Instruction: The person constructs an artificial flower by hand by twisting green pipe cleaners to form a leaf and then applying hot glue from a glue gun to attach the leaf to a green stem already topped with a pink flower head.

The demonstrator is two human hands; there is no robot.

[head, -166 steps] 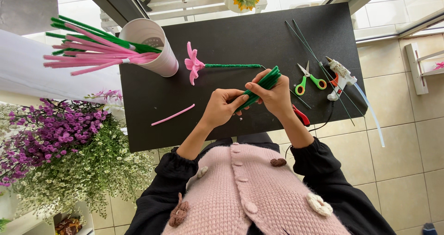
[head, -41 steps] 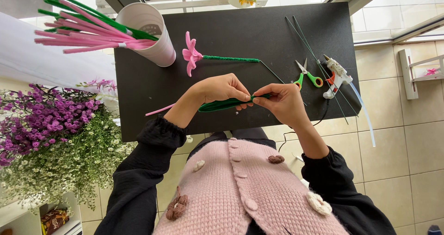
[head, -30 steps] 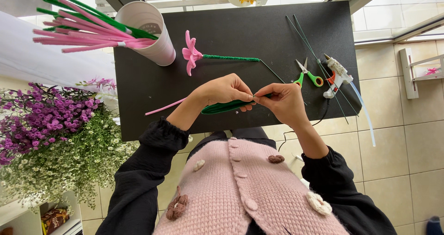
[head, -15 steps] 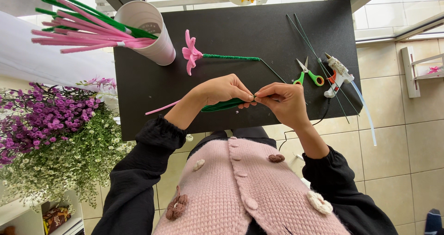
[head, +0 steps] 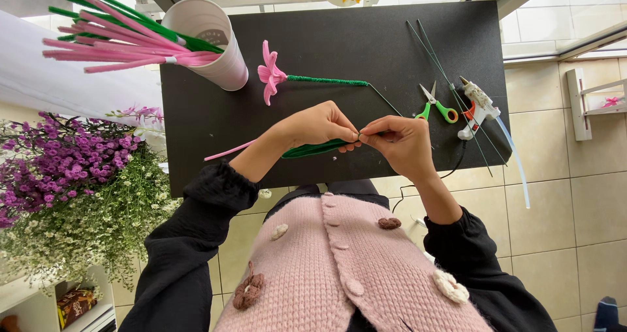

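Hands point(head: 358, 136) mid-table point(head: 326, 31), edges well apart

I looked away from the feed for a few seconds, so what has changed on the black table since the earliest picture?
The green pipe cleaner bundle, earlier tilted upright in both hands, now lies level. The left hand and right hand pinch its right end, fingertips meeting. The pink flower, white cup, scissors and glue gun stayed put.

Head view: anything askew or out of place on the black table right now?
The white cup lies tipped on its side, pink and green pipe cleaners jutting past the black table edge. Nothing else stands out.
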